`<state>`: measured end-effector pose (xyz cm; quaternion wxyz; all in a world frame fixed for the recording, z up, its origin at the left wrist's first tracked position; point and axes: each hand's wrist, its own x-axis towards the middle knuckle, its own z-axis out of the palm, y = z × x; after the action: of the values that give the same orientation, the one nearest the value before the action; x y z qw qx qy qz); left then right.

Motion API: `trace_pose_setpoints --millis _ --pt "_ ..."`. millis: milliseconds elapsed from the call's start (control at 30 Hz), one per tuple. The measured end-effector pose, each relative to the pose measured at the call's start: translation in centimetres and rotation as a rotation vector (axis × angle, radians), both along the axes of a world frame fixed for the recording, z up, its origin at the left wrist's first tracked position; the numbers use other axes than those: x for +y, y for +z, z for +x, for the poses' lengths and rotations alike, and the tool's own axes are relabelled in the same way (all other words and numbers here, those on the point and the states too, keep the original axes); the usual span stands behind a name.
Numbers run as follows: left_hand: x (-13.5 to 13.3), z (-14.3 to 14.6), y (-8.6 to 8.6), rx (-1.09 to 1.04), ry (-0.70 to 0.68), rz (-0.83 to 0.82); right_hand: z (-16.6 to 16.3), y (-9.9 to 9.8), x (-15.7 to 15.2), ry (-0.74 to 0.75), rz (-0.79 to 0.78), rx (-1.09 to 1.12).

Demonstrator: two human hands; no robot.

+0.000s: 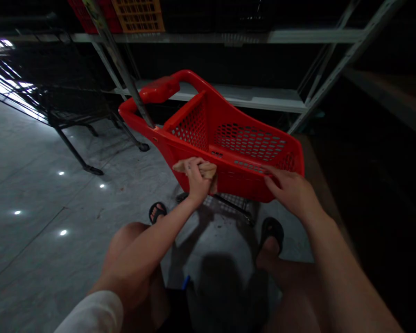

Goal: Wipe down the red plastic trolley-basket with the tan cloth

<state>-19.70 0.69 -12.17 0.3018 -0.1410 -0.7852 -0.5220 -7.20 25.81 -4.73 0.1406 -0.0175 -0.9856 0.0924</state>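
Note:
A red plastic shopping cart point(239, 182) stands on the floor before me, its handle up at the left and its basket end at the right. My left hand point(197, 175) is closed on a tan cloth point(208, 170) and presses it to the near side of the basket, just below the rim. Over the rim near the basket's right end lies my right hand point(291, 187), its fingers stretched out and resting on the plastic, with nothing held in them. The cart's lower rack point(229, 200) partly shows underneath.
A metal shelf point(277, 99) stands behind the cart, with a yellow crate point(138, 16) and a red crate point(100, 14) on its upper level. At the left is a dark wire cart point(55, 88). A slanting pole point(119, 64) crosses in front of the cart's handle.

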Motion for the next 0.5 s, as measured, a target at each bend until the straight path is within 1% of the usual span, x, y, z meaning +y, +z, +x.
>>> trace_pose_setpoints --millis 33,100,200,300,367,500 --pt "-0.7 -0.7 0.3 0.005 0.075 0.033 0.3 -0.3 1.0 -0.025 0.025 -0.022" --pt "-1.7 -2.0 0.8 0.015 0.206 0.095 0.6 -1.1 2.5 -0.018 0.052 -0.051" --pt "-1.6 -2.7 1.2 -0.023 0.304 0.175 0.6 -2.1 2.7 -0.021 0.073 -0.036" --pt "0.4 -2.2 1.2 -0.129 0.355 0.23 0.3 -2.5 0.9 -0.093 0.126 -0.004" --pt "2.3 -1.4 1.1 -0.191 0.362 0.244 0.2 -2.6 -0.6 -0.104 0.146 0.016" --pt "6.1 1.4 0.6 -0.272 0.286 0.263 0.5 -2.5 -3.0 -0.079 0.165 0.05"
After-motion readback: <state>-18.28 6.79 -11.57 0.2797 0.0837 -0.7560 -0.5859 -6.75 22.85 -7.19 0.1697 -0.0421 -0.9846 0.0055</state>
